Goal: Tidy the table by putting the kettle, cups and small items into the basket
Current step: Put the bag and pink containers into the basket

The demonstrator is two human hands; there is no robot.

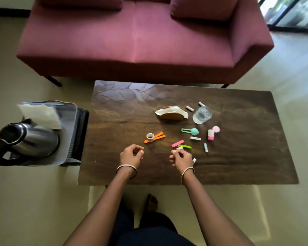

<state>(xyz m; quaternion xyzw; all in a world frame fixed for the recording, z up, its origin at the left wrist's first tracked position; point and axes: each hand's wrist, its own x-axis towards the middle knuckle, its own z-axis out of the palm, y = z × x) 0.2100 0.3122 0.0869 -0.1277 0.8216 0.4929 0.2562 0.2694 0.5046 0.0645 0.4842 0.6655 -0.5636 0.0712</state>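
The steel kettle [28,139] lies tilted in the grey basket [70,110], left of the dark wooden table [124,171]. On the table stand a clear glass cup [202,114] and a napkin holder [172,113]. Small items are scattered in front of them: a tape roll [150,136] on orange clips [158,135], a teal clip [190,131], pink and green clips [180,144], a pink bottle [210,134] and white tubes [205,147]. My left hand [132,155] hovers curled near the tape roll, with nothing visible in it. My right hand [180,157] is curled beside the pink clip, and a small white tube [194,160] pokes out at its outer side.
A folded cloth or paper [41,114] rests in the basket behind the kettle. The basket sits on a black stand [82,121] against the table's left end. A maroon sofa [140,41] runs along the table's far side. My legs and a foot show below the near edge.
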